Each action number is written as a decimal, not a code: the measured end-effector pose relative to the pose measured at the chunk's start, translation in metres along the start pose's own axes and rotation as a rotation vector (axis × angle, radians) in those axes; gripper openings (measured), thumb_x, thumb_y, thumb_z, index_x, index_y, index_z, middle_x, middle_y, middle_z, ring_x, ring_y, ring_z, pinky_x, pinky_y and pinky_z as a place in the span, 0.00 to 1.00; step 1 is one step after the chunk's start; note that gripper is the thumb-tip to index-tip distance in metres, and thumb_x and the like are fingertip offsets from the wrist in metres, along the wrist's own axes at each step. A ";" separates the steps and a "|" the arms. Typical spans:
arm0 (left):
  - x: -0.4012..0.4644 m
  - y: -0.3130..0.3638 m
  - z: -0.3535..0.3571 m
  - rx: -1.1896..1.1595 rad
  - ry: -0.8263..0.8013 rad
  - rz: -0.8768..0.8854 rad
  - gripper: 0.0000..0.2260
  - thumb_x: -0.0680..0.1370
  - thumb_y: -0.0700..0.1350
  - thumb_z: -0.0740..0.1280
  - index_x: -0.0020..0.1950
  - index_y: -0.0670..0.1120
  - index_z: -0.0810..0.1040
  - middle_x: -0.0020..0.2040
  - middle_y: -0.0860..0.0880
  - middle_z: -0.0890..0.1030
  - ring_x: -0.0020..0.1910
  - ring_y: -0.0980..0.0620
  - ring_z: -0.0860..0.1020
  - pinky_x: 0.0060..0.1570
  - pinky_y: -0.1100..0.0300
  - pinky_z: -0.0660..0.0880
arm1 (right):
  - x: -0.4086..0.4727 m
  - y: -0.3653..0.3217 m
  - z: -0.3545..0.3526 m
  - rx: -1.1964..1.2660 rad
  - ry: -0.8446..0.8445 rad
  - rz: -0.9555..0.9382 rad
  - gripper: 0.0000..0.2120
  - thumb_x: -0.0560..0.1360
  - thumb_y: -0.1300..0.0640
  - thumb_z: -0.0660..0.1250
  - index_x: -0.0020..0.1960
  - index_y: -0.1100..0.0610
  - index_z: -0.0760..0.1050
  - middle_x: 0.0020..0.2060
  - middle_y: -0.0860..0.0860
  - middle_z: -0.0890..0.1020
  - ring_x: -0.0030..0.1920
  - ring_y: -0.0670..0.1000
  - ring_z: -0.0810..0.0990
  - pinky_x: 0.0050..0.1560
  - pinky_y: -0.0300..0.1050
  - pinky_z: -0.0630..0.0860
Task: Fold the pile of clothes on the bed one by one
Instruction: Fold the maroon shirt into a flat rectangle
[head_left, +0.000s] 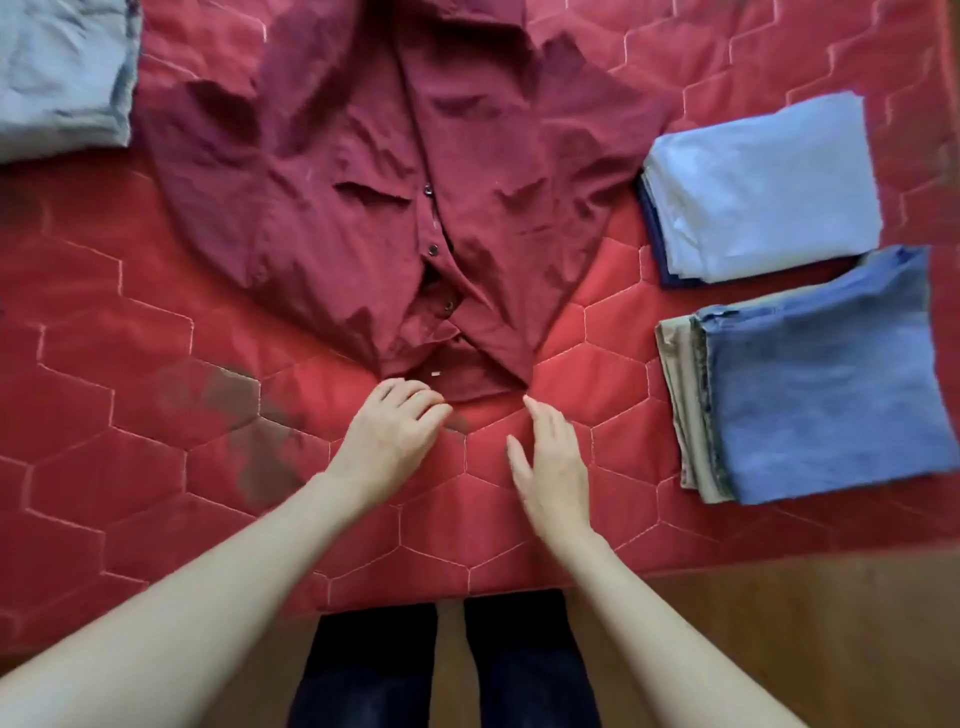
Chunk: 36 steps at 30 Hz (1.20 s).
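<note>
A dark red button-up shirt (395, 171) lies spread front-up on the red quilted bed (130, 338), collar away from me, its hem bunched to a narrow end near me. My left hand (392, 434) hovers at the hem's left corner with fingers loosely curled, holding nothing that I can see. My right hand (550, 462) is just right of the hem, fingers straight, fingertip close to the cloth's corner. A grey garment (62, 73) lies at the far left corner.
On the right sit two folded stacks: a light blue piece over dark navy (763, 192), and nearer, a blue piece over beige (826, 384). The bed's near edge meets a wooden floor (805, 639). My dark-trousered legs (447, 670) stand against the bed.
</note>
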<state>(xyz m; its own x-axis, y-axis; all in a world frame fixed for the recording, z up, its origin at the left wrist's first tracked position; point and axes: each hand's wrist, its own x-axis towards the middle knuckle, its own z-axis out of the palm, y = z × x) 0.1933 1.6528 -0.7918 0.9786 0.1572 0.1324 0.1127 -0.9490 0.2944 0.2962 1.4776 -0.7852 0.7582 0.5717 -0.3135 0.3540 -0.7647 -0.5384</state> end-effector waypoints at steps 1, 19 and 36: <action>0.013 -0.006 -0.004 -0.011 -0.002 0.049 0.06 0.72 0.35 0.72 0.47 0.42 0.83 0.47 0.46 0.83 0.48 0.44 0.81 0.50 0.51 0.77 | 0.001 -0.006 0.004 0.059 0.035 0.082 0.22 0.78 0.57 0.65 0.71 0.58 0.68 0.64 0.51 0.74 0.63 0.51 0.72 0.63 0.44 0.69; 0.228 0.007 0.024 0.070 -0.838 0.876 0.10 0.73 0.52 0.71 0.53 0.54 0.81 0.54 0.56 0.81 0.59 0.51 0.70 0.55 0.56 0.63 | 0.006 -0.112 0.076 0.744 0.392 0.907 0.18 0.71 0.45 0.72 0.58 0.49 0.76 0.46 0.42 0.82 0.45 0.38 0.80 0.48 0.37 0.73; 0.332 -0.039 -0.201 -0.534 -0.020 0.115 0.07 0.73 0.40 0.71 0.50 0.40 0.82 0.39 0.54 0.79 0.37 0.59 0.72 0.45 0.69 0.68 | 0.103 -0.107 -0.126 0.637 0.648 0.341 0.03 0.75 0.57 0.70 0.48 0.54 0.78 0.32 0.39 0.76 0.34 0.34 0.74 0.39 0.33 0.68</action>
<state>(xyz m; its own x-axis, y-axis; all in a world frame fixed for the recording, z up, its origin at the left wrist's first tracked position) 0.4791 1.7967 -0.5694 0.9831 0.0505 0.1761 -0.0934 -0.6886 0.7191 0.4054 1.5813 -0.6614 0.9873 -0.0711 -0.1419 -0.1587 -0.4460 -0.8808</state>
